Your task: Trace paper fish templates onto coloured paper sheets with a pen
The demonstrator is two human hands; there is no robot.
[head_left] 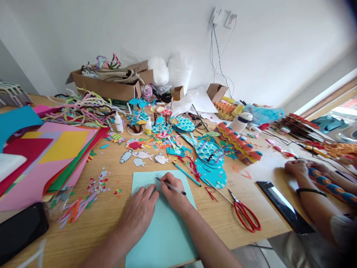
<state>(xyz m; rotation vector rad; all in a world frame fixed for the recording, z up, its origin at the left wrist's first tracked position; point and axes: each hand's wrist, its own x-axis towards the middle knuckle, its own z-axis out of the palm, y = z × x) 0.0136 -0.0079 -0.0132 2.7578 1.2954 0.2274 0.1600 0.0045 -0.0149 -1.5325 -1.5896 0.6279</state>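
A light blue-green sheet of paper [167, 238] lies on the table before me, with thin drawn lines near its top edge. My right hand [174, 193] is closed round a pen [175, 187] with a clear barrel and dark end; its tip touches the sheet by the lines. Resting on the paper's left side, my left hand [142, 208] has its fingers stretched out and close to the right hand. A small dark patch shows between its fingers, too unclear to name. Just above the sheet are cut-out paper fish [161, 158]. A blue pencil [187, 174] lies at its upper right.
Red-handled scissors [247, 216] and a black phone-like slab [284, 206] lie to the right. A co-worker's hands [298, 169] hold a blue-and-orange paper piece. Coloured sheets [64, 149], paper scraps [97, 186] and a black phone [23, 232] are left. Glue bottles [119, 123] stand behind.
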